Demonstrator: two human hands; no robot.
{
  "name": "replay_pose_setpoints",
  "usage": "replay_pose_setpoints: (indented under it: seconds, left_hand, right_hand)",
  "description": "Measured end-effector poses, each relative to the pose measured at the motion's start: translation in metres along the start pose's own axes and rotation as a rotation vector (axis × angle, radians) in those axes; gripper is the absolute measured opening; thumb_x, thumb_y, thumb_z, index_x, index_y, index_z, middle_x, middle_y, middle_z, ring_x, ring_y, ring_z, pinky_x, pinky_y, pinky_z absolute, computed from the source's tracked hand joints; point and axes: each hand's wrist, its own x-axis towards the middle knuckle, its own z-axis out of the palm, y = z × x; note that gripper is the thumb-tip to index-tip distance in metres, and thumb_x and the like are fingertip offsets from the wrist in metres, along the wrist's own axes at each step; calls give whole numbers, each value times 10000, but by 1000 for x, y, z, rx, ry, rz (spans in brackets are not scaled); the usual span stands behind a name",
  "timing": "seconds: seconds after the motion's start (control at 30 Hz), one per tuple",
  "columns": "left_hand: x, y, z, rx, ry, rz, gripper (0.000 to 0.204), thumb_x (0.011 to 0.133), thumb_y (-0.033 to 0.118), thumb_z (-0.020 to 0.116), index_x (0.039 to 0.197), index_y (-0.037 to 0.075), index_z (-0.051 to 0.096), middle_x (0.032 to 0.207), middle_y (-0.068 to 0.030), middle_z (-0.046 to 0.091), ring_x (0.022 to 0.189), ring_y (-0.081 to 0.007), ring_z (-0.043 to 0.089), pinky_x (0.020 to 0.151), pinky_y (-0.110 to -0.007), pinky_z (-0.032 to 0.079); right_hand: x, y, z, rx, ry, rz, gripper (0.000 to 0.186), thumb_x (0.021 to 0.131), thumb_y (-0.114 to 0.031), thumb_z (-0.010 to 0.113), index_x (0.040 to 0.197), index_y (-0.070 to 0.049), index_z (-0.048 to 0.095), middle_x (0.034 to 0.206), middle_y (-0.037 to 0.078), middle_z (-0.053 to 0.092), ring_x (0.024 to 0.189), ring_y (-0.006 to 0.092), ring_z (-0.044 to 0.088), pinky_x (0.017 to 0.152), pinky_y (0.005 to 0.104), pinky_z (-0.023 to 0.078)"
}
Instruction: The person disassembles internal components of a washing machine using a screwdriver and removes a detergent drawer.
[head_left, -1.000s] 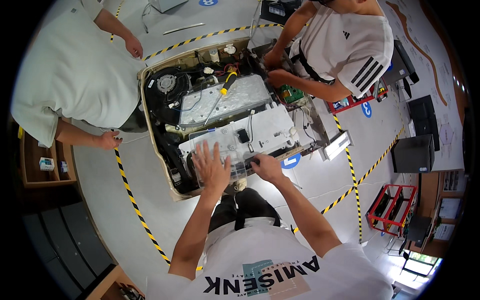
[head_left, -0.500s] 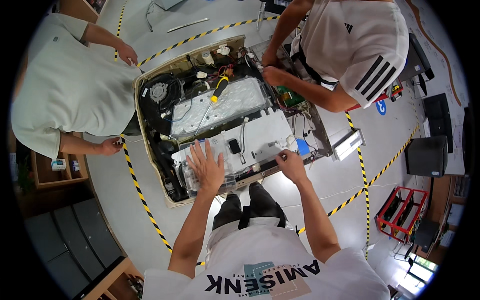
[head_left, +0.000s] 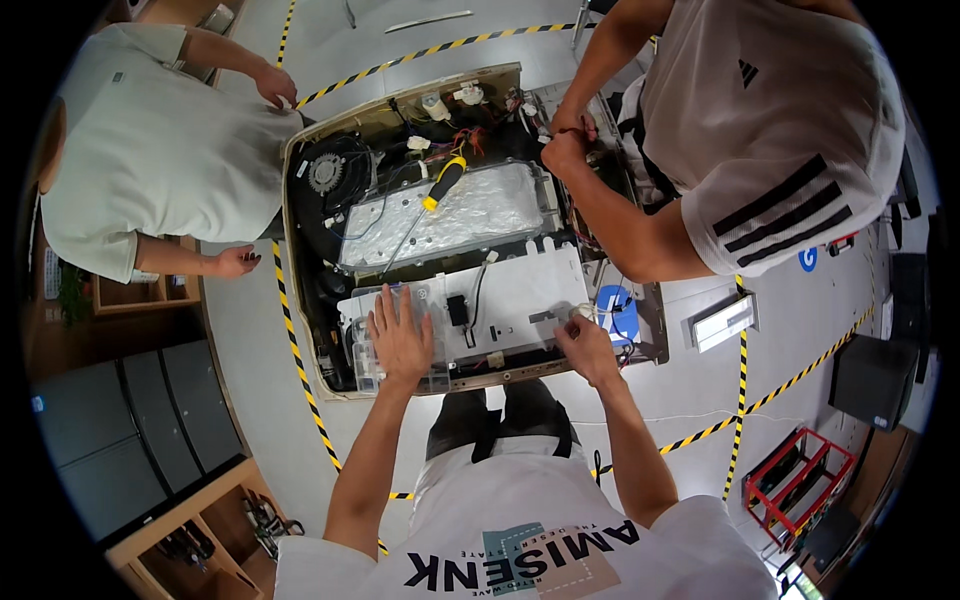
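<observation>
A large opened appliance housing [head_left: 655, 342] lies before me, full of wiring and parts. My left hand [head_left: 402, 340] rests with fingers outstretched on a clear plastic compartment box [head_left: 367, 374] and the left end of a pale flat panel [head_left: 535, 280]. At the panel's right end, my right hand [head_left: 587, 345] has its fingers curled together beside thin white wires [head_left: 590, 311]. What those fingertips hold, if anything, is too small to make out. A yellow-and-black screwdriver [head_left: 445, 184] lies across a foil-covered block [head_left: 485, 208] behind the panel.
A round blower fan [head_left: 326, 173] sits in the housing's far left corner. Another person's hands [head_left: 568, 148] work at its far right corner. A second person [head_left: 165, 150] stands at the left. Striped floor tape [head_left: 745, 370] and a red metal frame [head_left: 797, 487] lie to the right.
The view has shifted slightly. My right hand has come in to the wires at the panel's right end; my left stays flat. The person at the right leans farther in, hands closer together.
</observation>
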Motion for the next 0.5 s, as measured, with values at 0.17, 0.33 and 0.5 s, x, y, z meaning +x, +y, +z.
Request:
replay_pose_setpoints:
  seconds: [0.17,0.33,0.5]
  left_hand:
    - [2,2,-5,-22,-5,0,582,881,337,508,1382,65,390,1455,-230,288,1323,-414,289,1081,-542,195]
    - [3,4,-6,-23,-23,-20,591,877,336,511,1386,65,380,1456,-223,289,1328,-407,282,1083,-541,195]
    - [3,4,-5,-17,-18,-23,586,881,343,507,1381,64,385,1457,-220,290,1327,-404,285,1085,-535,197]
  right_hand:
    - [10,4,-2,4,-37,-31,330,808,-286,646,840,40,607,742,185,648,719,326,647,673,370,496]
    - [26,24,4,112,-133,38,308,847,-265,633,787,33,583,603,109,596,490,193,596,456,312,468]
    - [23,12,-3,152,-170,88,301,859,-259,627,769,22,574,570,78,567,434,142,554,393,272,434]
